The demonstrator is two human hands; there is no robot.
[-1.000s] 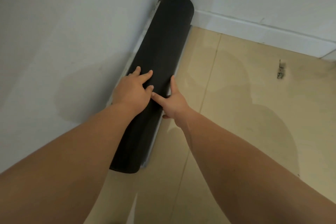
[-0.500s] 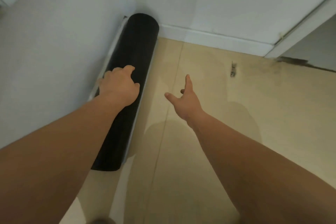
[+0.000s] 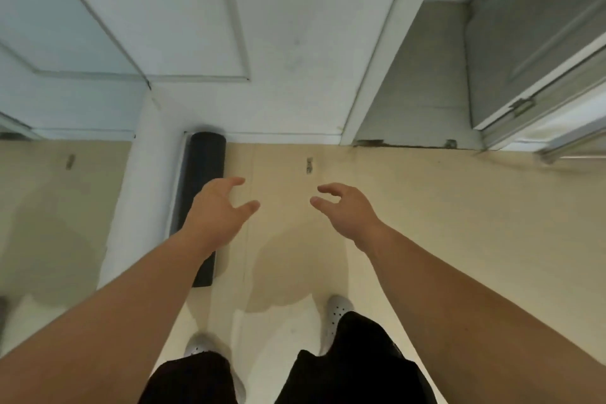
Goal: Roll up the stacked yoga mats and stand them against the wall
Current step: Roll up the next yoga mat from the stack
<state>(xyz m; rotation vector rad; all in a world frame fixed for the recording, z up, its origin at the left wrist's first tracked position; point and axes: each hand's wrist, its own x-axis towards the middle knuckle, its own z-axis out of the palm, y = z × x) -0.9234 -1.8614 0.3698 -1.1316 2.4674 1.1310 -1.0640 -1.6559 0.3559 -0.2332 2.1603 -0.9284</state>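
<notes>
In the head view the black rolled mat rests along the white wall, seemingly lying rather than upright, while the left hand and right hand hover empty, fingers loosely spread; probably light, springy foam, best clasped mid-roll over its loose edge.

I read no text, label, brand or number from my end. At 11 o'clock rolled mat, at 12 o'clock door: both unmarked.
</notes>
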